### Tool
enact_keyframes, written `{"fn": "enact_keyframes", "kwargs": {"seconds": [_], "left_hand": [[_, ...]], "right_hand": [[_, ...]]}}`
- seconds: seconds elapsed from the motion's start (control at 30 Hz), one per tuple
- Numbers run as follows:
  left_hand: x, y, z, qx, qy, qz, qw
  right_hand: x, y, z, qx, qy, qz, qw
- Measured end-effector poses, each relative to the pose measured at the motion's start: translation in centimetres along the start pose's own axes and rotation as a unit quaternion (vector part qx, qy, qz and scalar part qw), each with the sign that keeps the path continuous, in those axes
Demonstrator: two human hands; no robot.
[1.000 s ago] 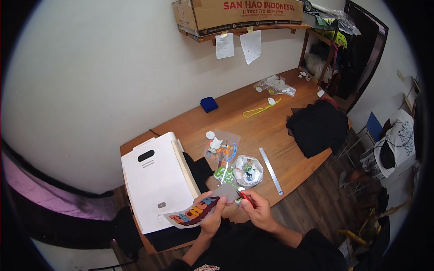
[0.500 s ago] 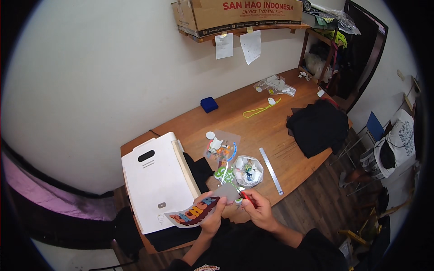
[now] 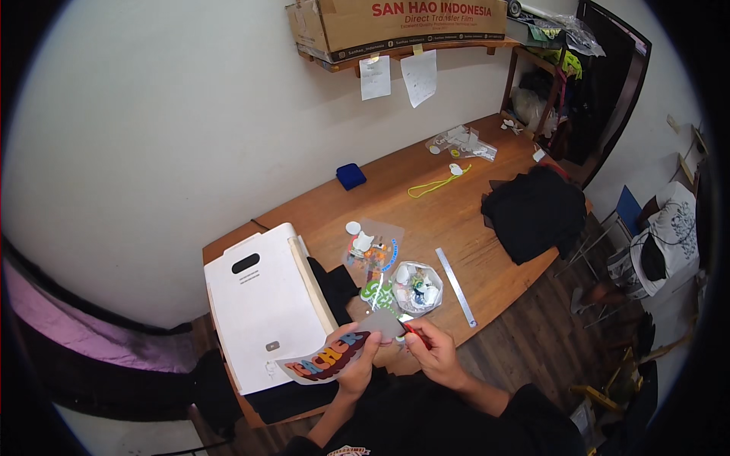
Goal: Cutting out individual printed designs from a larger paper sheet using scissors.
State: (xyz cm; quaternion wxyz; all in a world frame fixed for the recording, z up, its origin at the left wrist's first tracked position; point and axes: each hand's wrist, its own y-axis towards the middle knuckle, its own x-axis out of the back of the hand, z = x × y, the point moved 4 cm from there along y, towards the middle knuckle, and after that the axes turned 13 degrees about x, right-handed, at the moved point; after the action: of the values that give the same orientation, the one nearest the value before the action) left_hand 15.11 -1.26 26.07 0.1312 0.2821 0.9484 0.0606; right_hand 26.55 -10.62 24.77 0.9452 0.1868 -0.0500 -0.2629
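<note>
My left hand (image 3: 356,372) grips a sheet of clear film (image 3: 323,357) printed with curved, multicoloured lettering, with the thumb on top. The sheet's plain greyish end points toward my right hand (image 3: 436,356). That hand is closed around red-handled scissors (image 3: 415,332), whose dark blades meet the film's far right edge; my fingers cover most of the handles. Just beyond the hands lie a green-and-white printed film piece (image 3: 375,295) and an open clear plastic bag (image 3: 417,289) filled with small scraps.
A white heat-press-like machine (image 3: 266,304) stands left. A ruler (image 3: 456,289), printed film pieces (image 3: 376,245), a blue pouch (image 3: 350,176), a yellow-green cord (image 3: 433,185) and black cloth (image 3: 532,216) lie on the wooden table (image 3: 319,207). Another person (image 3: 673,228) is at right.
My hands, the film and the scissors keep nearly the same position. At the right edge, the other person has shifted slightly, and more of an arm shows.
</note>
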Motion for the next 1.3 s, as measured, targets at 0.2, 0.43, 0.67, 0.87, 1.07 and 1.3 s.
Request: {"fn": "enact_keyframes", "kwargs": {"seconds": [0.2, 0.43, 0.67, 0.87, 1.07, 1.3], "left_hand": [[-0.1, 0.0, -0.5, -0.026, 0.059, -0.003, 0.998], [-0.2, -0.1, -0.9, -0.036, 0.087, -0.006, 0.996], [0.1, -0.3, -0.2, -0.002, 0.068, -0.027, 0.997], [-0.1, -0.3, -0.3, -0.005, 0.069, -0.021, 0.997], [0.0, -0.2, 0.8, 0.031, -0.018, -0.017, 0.999], [-0.5, -0.5, -0.2, 0.054, -0.024, -0.027, 0.998]], "right_hand": [[0.1, 0.1, 0.5, 0.004, -0.025, 0.004, 1.000], [0.0, 0.0, 0.4, 0.001, -0.008, -0.005, 1.000], [0.1, 0.2, 0.8, 0.004, -0.017, 0.002, 1.000], [0.1, 0.1, 0.5, 0.008, -0.006, -0.008, 1.000], [-0.1, -0.1, 0.5, 0.014, -0.005, -0.013, 1.000], [0.1, -0.1, 0.3, 0.009, -0.002, -0.009, 1.000]]}}
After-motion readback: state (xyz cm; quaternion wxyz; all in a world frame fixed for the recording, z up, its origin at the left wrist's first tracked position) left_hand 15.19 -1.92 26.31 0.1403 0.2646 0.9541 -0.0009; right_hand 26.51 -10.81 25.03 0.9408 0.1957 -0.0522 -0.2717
